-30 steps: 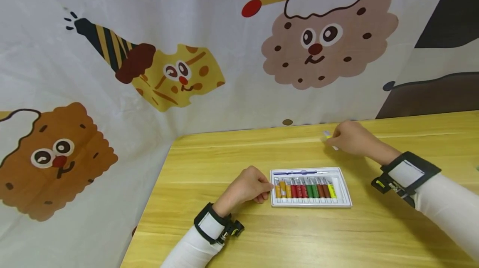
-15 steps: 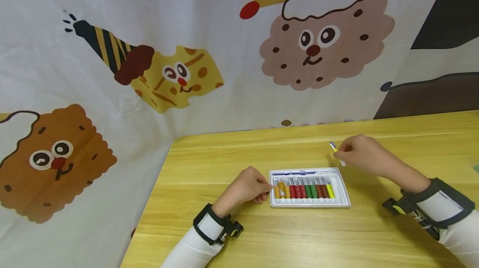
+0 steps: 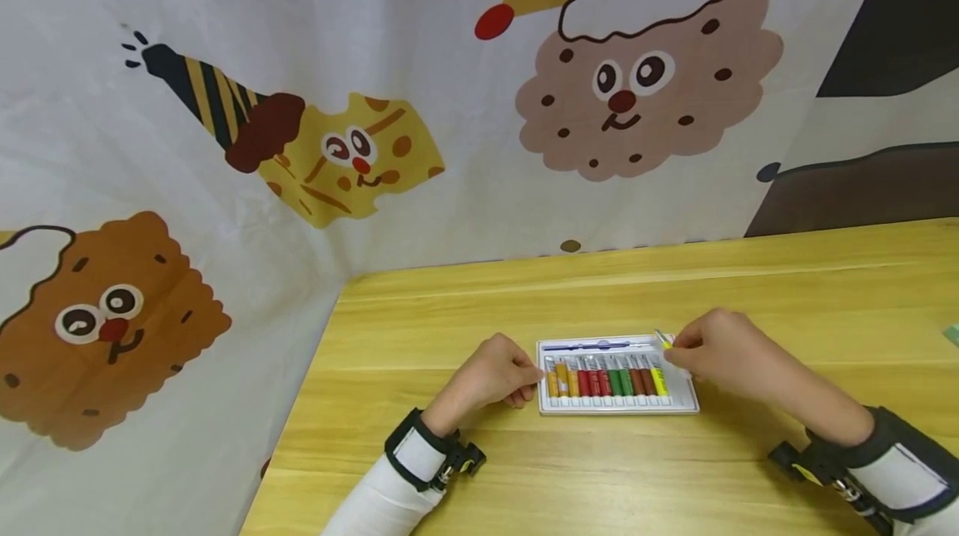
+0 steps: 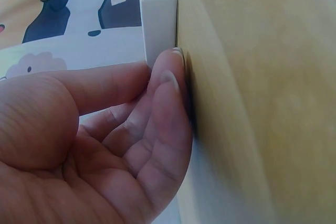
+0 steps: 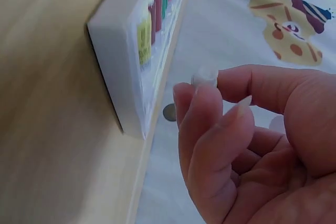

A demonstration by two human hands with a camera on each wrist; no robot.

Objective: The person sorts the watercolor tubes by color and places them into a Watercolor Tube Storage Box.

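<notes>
A white tray [image 3: 683, 394] lies on the table, holding a row of paint tubes [image 3: 603, 378] from orange through red, green and brown to yellow. My left hand [image 3: 490, 371] pinches the tray's left end between thumb and fingers, as the left wrist view shows close up. Over the tray's right end, my right hand [image 3: 727, 353] pinches a yellow paint tube [image 3: 663, 340], its silvery end pointing up and away. In the right wrist view the tube's white cap [image 5: 205, 77] shows between thumb and fingertips, apart from the tray wall.
A blue paintbrush [image 3: 588, 346] lies in the slot along the tray's back. Behind the wooden table [image 3: 599, 478] hangs a cartoon-printed cloth [image 3: 464, 86]. Something small and green [image 3: 952, 335] lies at the table's far right.
My right hand has brought the yellow paint tube from the back of the table toward me, to above the tray's right end. My left hand stays at the tray's left end.
</notes>
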